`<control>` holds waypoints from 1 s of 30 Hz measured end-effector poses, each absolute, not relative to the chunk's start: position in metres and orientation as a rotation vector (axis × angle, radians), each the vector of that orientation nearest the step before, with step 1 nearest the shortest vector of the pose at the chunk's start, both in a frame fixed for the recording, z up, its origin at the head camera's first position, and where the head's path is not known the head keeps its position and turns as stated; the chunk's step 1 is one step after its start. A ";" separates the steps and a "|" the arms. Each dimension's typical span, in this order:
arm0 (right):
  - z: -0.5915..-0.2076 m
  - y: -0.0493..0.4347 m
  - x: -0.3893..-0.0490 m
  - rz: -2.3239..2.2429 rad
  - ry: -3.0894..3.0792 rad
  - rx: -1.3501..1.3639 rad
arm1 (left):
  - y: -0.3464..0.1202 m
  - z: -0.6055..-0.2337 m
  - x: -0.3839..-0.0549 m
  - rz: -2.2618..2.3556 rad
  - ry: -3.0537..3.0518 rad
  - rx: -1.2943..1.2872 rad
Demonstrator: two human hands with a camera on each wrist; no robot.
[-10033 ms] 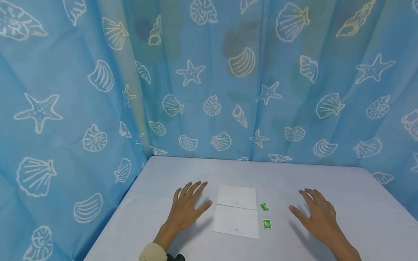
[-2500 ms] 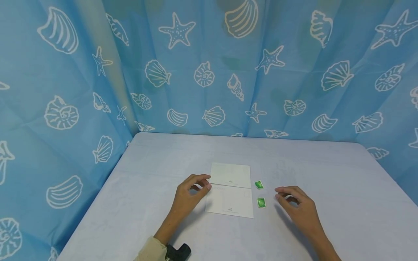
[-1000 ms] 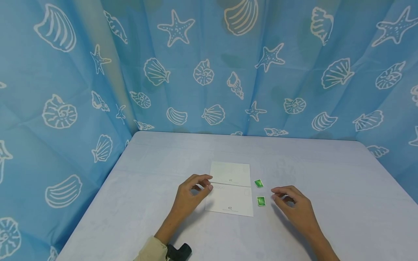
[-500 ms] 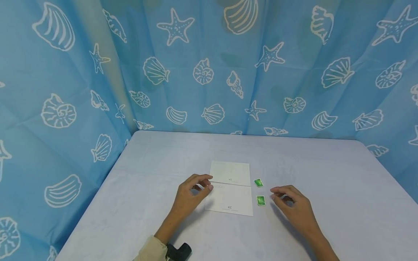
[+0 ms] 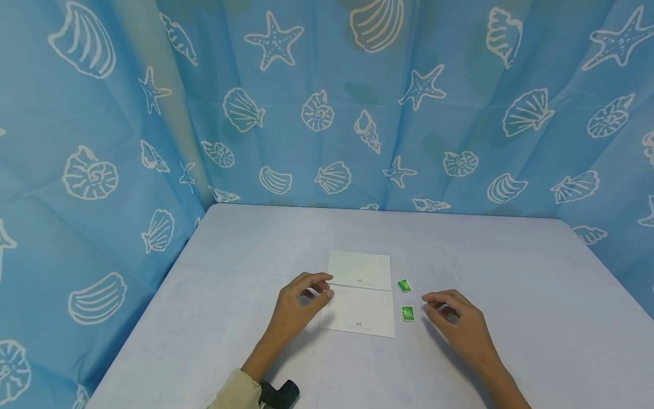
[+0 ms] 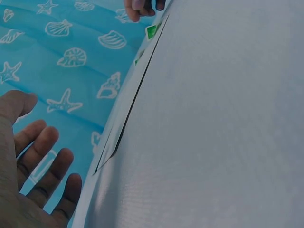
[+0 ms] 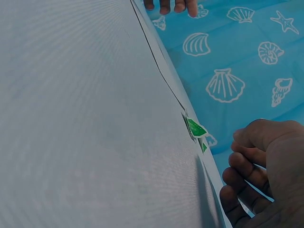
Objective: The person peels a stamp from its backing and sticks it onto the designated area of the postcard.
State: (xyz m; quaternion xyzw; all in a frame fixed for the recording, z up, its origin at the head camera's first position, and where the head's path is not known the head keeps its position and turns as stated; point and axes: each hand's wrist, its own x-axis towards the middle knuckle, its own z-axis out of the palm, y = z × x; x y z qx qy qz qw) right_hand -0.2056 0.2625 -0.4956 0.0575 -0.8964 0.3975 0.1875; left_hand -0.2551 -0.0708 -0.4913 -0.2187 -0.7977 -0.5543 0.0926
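Observation:
Two white cards with faint print lie flat on the table, the far card [image 5: 360, 270] edge to edge with the near card [image 5: 365, 312]. Right of them are two small green stamp-like pieces with white borders: a tilted upper one [image 5: 404, 286] and a lower one [image 5: 407, 313]. My left hand [image 5: 296, 304] hovers at the cards' left edge, thumb and index finger apart, holding nothing. To the right of the green pieces my right hand [image 5: 460, 321] hovers, fingers loosely bent and bare. In the right wrist view, its fingers [image 7: 242, 166] are apart from the green pieces.
A white-covered table [image 5: 245, 244] spreads around the cards. Blue curtains [image 5: 296, 142] with shell and starfish prints rise behind it and on the left. A black device [image 5: 281, 395] sits at my left wrist beside a beige sleeve [image 5: 237, 391].
Ten seconds ago both hands were spread wide; since then their fingers have bent and they have come closer to the cards. Lately the right hand has drifted slightly left. Cards and green pieces lie as before.

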 end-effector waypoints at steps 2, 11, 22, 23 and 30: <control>-0.496 0.263 -0.205 1.116 -2.525 0.162 | -0.071 -0.491 -0.255 -1.649 -2.368 -0.650; -0.496 0.263 -0.205 1.120 -2.536 0.163 | -0.070 -0.491 -0.255 -1.641 -2.378 -0.656; -0.496 0.263 -0.205 1.141 -2.536 0.192 | -0.069 -0.492 -0.254 -1.641 -2.391 -0.648; -0.496 0.263 -0.205 1.143 -2.536 0.192 | -0.069 -0.492 -0.254 -1.640 -2.392 -0.647; -0.497 0.263 -0.205 1.137 -2.543 0.191 | -0.069 -0.491 -0.254 -1.633 -2.394 -0.651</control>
